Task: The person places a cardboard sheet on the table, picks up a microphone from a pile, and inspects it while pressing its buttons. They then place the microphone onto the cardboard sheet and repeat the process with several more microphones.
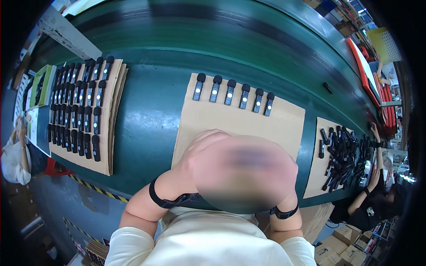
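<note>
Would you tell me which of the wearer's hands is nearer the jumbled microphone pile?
The right hand, left of the microphone pile; the left hand is farther left.

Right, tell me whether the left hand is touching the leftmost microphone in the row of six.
Apart. The head view shows a bare strip of the cardboard sheet between the left hand and the near end of the leftmost microphone.

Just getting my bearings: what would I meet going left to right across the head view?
Green bin, neat rows of black foam-topped devices, cardboard sheet with six spaced devices, jumbled heap of devices.
</note>
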Demonstrator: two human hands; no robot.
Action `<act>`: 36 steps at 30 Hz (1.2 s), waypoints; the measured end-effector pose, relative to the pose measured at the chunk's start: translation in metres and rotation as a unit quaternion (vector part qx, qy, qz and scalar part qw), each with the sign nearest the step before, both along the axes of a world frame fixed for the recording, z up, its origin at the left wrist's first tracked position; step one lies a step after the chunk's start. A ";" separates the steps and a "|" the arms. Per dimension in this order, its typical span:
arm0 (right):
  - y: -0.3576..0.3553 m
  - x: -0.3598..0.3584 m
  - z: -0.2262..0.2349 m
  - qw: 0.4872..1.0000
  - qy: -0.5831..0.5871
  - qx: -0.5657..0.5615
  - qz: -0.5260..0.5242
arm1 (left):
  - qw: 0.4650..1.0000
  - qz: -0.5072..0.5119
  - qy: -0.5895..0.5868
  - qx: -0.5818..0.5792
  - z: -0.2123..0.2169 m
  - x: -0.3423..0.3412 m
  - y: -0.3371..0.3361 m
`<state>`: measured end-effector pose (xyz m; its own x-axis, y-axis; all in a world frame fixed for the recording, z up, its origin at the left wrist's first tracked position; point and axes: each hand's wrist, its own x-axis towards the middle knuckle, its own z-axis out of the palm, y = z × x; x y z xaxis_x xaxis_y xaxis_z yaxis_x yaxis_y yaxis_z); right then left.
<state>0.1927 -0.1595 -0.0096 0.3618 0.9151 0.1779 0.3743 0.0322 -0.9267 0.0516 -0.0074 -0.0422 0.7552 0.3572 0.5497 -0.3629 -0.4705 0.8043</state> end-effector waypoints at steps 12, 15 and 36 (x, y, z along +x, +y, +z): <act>0.004 -0.006 0.002 0.997 -0.068 0.023 -0.025 | 0.995 -0.004 0.069 -0.073 0.002 -0.003 -0.005; 0.006 -0.006 0.000 0.992 -0.112 0.049 -0.032 | 0.999 0.017 0.025 -0.023 0.001 0.000 -0.004; 0.007 -0.005 -0.004 0.990 -0.123 0.063 -0.023 | 0.999 0.044 0.029 -0.006 0.006 0.000 -0.005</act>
<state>0.1878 -0.1525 -0.0136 0.3346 0.8631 0.3783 0.5924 0.1196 -0.7967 0.0516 -0.0121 -0.0360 0.7509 0.4295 0.5016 -0.2732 -0.4894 0.8281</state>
